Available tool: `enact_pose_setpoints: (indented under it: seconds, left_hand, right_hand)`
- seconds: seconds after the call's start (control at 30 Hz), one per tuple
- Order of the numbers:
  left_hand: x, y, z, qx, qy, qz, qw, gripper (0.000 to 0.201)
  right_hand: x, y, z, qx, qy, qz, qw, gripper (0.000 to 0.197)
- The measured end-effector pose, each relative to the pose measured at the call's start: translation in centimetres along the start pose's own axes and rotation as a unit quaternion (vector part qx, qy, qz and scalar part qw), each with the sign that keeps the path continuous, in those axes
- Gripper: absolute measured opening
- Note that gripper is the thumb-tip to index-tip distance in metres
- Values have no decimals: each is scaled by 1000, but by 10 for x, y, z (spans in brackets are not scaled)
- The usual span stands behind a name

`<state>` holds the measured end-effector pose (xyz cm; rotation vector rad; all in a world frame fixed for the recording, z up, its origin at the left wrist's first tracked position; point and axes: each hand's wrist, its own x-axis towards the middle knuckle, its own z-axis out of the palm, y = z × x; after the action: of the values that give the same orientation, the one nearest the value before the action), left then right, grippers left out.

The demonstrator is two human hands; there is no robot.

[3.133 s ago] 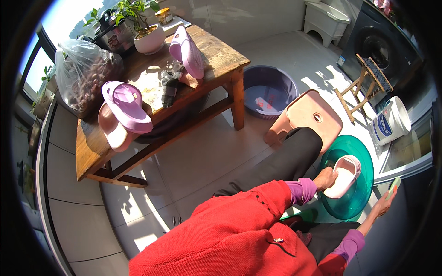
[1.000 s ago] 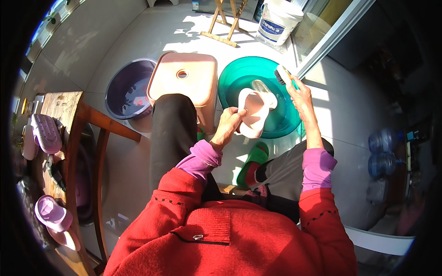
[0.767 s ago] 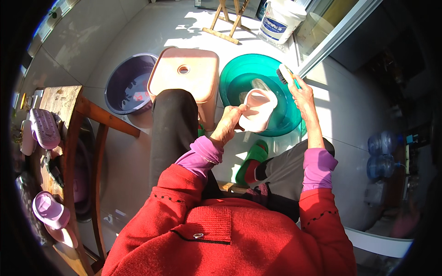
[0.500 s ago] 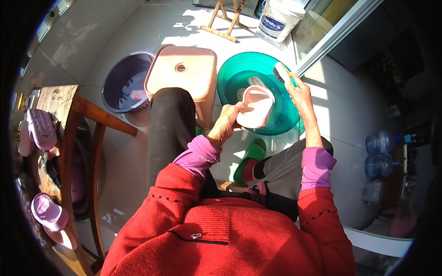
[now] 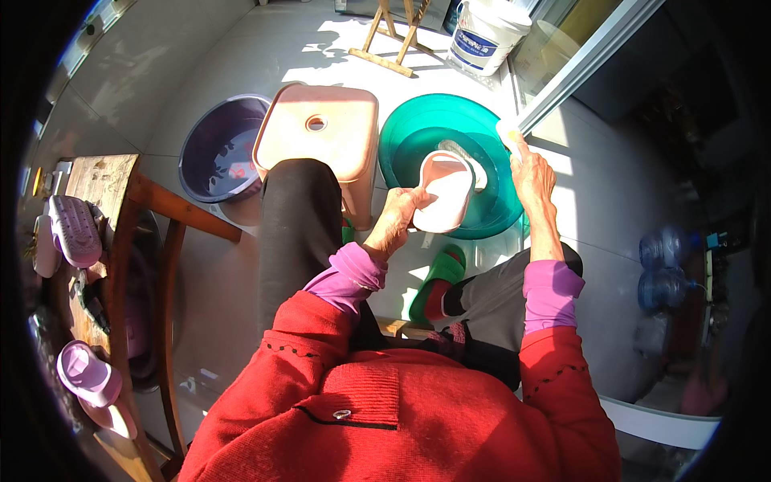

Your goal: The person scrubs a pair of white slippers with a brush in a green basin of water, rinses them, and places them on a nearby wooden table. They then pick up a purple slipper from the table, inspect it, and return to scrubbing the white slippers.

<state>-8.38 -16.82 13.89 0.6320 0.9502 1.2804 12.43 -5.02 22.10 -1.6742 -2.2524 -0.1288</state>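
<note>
My left hand (image 5: 395, 218) grips a pale pink slipper (image 5: 444, 197) by its near left edge and holds it over the front part of a teal basin (image 5: 392, 132). Water lies in that basin, along with a pale, elongated object (image 5: 474, 165) partly hidden behind the slipper. At the basin's right rim, my right hand (image 5: 533, 183) is closed around a scrub brush (image 5: 509, 138). Sunlight washes out the brush, and its bristles hardly show. Brush and slipper are apart.
A peach plastic stool (image 5: 353, 153) and a purple basin (image 5: 191, 149) stand left of the teal one. Lavender slippers (image 5: 76, 233) rest on a wooden chair (image 5: 112, 173) at left. A white bucket (image 5: 491, 44) and wooden legs (image 5: 381, 61) stand behind; water bottles (image 5: 662, 269) lie right.
The brush has turned, so its dark bristles and coloured handle no longer show clearly. My right hand has rolled and sits slightly lower. The slipper's opening has tilted slightly, still in my left hand.
</note>
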Motion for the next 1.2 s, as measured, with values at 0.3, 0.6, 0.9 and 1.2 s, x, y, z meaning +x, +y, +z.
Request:
enact_pose_setpoints:
  seconds: [0.3,0.6,0.9,1.2]
  left_hand:
    - [9,-8,-1,24,20,-50,998,37]
    - [13,-14,6,52,72,-49,995,29]
    - [23,-14,23,6,160,-65,985,31]
    - [-9,32,17,128,257,108,952,34]
  right_hand:
    - [4,-11,12,249,-16,51,967,51]
    - [20,-24,33,389,25,64,919,48]
    - [55,-62,58,553,17,170,816,44]
    - [81,-63,85,617,38,262,741,47]
